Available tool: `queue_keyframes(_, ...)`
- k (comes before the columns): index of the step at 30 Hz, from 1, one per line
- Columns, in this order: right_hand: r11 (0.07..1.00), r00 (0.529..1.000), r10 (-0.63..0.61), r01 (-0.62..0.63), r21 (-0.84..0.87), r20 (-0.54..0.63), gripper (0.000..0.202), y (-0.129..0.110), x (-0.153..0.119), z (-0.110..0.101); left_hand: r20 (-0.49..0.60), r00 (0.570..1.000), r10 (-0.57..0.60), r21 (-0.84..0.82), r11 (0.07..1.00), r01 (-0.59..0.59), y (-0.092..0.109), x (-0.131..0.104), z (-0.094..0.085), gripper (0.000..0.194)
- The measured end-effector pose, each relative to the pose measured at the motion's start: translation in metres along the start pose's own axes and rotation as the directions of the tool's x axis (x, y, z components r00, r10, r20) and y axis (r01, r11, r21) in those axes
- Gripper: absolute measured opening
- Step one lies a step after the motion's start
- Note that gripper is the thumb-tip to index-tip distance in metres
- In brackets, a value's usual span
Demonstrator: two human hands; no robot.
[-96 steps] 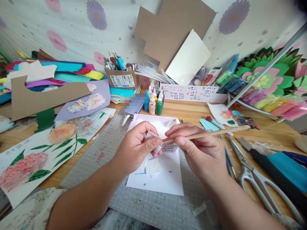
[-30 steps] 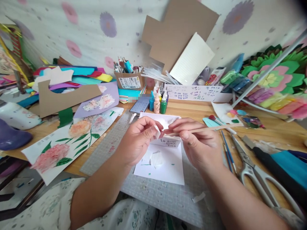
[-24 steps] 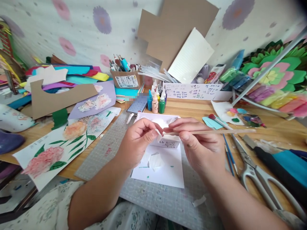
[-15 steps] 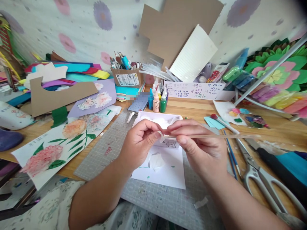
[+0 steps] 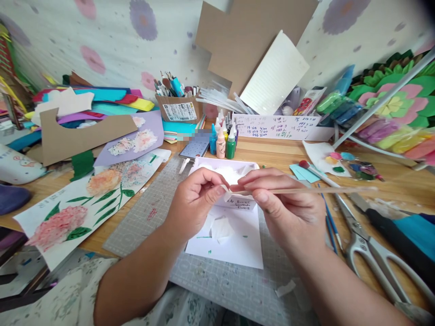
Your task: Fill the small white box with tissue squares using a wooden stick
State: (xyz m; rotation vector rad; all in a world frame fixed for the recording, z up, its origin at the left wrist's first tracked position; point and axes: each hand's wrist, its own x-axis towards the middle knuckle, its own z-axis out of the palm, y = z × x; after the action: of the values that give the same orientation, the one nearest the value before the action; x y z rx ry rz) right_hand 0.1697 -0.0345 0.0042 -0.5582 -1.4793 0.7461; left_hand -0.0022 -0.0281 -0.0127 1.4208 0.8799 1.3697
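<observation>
Above the paper box, my left hand is closed in a pinch on a small white paper piece. My right hand is closed around a thin pale brown stick, which lies nearly level and reaches out to the right. The fingertips of both hands almost meet, and they partly hide the paper piece and the stick's inner end. Behind the hands stands a white paper box with writing on its front and white scraps inside. Nearer me, a crumpled white tissue piece rests on a white sheet.
Scissors and thin blue brushes lie at the right on the table. Paint bottles, a phone and a pen box stand or lie behind. A flower picture covers the left, beside the grey cutting mat.
The stick has tipped slightly, its outer end now a little higher. The right hand has shifted slightly to the right. Both hands keep their pinch.
</observation>
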Motion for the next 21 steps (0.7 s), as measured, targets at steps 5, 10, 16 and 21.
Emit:
queue_keyframes(5, 0.999, 1.0, -0.013, 0.014, -0.047, 0.016, 0.018, -0.0008, -0.0001, -0.0006, 0.021, 1.0, 0.002, -0.063, 0.998, -0.001, -0.0013, 0.0001, -0.001, 0.006)
queue_keyframes(10, 0.993, 0.998, -0.053, 0.056, -0.105, 0.031, 0.018, -0.0027, 0.0016, 0.0, 0.041, 0.999, 0.007, -0.099, 0.995, -0.003, -0.0036, -0.0005, -0.0014, 0.005)
queue_keyframes(16, 0.987, 0.997, -0.074, 0.076, -0.142, 0.018, 0.017, -0.0007, 0.002, 0.0, 0.008, 0.996, 0.085, 0.04, 0.996, -0.086, -0.0036, -0.0006, 0.0001, 0.005)
queue_keyframes(21, 0.994, 0.996, -0.048, 0.039, -0.105, -0.078, 0.021, 0.0049, 0.0003, -0.0005, -0.163, 0.913, 0.375, 0.364, 0.883, -0.297, 0.0018, -0.0027, -0.0009, 0.007)
